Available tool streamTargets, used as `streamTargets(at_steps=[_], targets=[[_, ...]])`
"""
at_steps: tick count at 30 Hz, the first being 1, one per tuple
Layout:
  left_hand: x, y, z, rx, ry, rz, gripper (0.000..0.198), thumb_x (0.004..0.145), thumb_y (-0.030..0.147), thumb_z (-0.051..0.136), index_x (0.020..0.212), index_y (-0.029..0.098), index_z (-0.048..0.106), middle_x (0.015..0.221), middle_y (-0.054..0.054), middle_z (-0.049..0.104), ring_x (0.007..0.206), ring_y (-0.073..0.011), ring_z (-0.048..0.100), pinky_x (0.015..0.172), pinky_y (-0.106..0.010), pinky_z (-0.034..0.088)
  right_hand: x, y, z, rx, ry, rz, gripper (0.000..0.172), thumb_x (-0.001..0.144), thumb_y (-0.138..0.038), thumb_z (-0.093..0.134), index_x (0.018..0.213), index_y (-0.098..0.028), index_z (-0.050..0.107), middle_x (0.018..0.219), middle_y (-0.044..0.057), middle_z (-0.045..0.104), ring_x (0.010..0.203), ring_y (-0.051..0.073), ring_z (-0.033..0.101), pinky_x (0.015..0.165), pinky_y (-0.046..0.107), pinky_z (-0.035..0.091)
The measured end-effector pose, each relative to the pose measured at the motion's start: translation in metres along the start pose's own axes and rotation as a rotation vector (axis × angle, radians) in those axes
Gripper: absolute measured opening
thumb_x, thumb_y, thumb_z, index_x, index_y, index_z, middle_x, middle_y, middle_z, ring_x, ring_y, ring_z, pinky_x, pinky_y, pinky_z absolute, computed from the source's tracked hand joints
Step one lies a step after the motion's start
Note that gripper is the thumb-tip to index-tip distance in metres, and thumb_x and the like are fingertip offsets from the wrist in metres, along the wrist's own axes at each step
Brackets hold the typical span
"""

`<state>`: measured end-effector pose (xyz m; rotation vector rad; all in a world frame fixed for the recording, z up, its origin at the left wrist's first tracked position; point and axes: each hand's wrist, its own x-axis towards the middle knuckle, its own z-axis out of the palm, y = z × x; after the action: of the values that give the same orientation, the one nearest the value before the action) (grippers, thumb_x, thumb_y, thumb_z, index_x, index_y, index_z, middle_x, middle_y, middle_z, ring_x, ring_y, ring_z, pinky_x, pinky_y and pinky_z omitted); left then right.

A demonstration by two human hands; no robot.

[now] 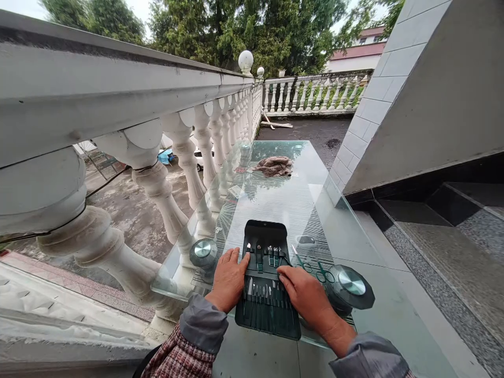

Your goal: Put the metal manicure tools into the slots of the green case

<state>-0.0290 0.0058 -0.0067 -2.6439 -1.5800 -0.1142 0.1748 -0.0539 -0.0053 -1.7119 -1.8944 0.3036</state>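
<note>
An open black manicure case (pixel 265 230) lies on the glass table, long side pointing away from me. Nail clippers (pixel 271 255) and other small tools sit in its upper part, and several slim metal tools stand in a row of loops in the lower part. My left hand (pixel 229 279) grips the case's left edge, thumb on the inside. At the right edge, my right hand (pixel 309 299) has thumb and forefinger pinched together over the case; what lies between them is hidden. Green-handled scissors (pixel 325 274) rest on the glass just beyond my right hand.
The glass table (pixel 354 247) has round metal-capped supports, one left (pixel 203 249) and one right (pixel 352 281). A crumpled brown cloth (pixel 275 166) lies toward its far end. A white balustrade (pixel 157 184) runs along the left; stone steps (pixel 444 247) are at the right.
</note>
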Motion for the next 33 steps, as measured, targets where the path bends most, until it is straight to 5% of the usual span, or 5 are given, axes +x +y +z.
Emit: streamTargets(at_steps=[5,9,13,22,33], targets=[[-0.004,0.001,-0.005,0.012,-0.007,0.019,0.043,0.09,0.024,0.048,0.132,0.024,0.045,0.135,-0.013,0.043,0.124,-0.0284,0.04,0.1,-0.042,0.033,0.007,0.039,-0.031,0.015,0.271,0.198,0.029,0.084,-0.035,0.041,0.096,-0.022,0.063,0.094,0.007,0.069,0.087,0.022,0.063,0.076,0.034,0.046],[-0.007,0.001,-0.003,0.021,0.038,0.025,0.04,0.09,0.023,0.046,0.13,0.023,0.048,0.132,-0.013,0.046,0.122,-0.0286,0.041,0.099,-0.043,0.034,0.003,0.069,-0.044,-0.22,0.075,0.305,0.019,0.08,-0.031,0.045,0.083,-0.023,0.063,0.085,0.005,0.068,0.079,0.021,0.062,0.066,0.031,0.043],[-0.007,0.002,-0.003,0.032,0.055,0.035,0.038,0.09,0.022,0.047,0.128,0.022,0.049,0.129,-0.012,0.049,0.12,-0.0277,0.043,0.099,-0.043,0.034,-0.007,0.077,-0.038,-0.374,-0.032,0.232,0.016,0.08,-0.031,0.049,0.081,-0.021,0.062,0.084,0.006,0.065,0.083,0.022,0.06,0.069,0.032,0.042],[-0.005,0.002,-0.009,0.024,-0.007,0.009,0.041,0.089,0.024,0.05,0.129,0.022,0.047,0.13,-0.011,0.048,0.121,-0.0272,0.042,0.101,-0.041,0.033,-0.018,0.075,-0.033,-0.41,-0.008,0.077,0.016,0.083,-0.026,0.048,0.08,-0.022,0.064,0.085,0.005,0.062,0.083,0.02,0.056,0.071,0.031,0.042],[-0.004,0.002,-0.008,0.043,0.01,0.023,0.042,0.089,0.022,0.049,0.131,0.021,0.046,0.129,-0.012,0.049,0.121,-0.0289,0.043,0.1,-0.044,0.036,-0.065,0.07,-0.025,-0.379,0.23,-0.235,0.032,0.092,-0.034,0.038,0.098,-0.017,0.065,0.087,0.008,0.062,0.082,0.019,0.056,0.073,0.031,0.043]])
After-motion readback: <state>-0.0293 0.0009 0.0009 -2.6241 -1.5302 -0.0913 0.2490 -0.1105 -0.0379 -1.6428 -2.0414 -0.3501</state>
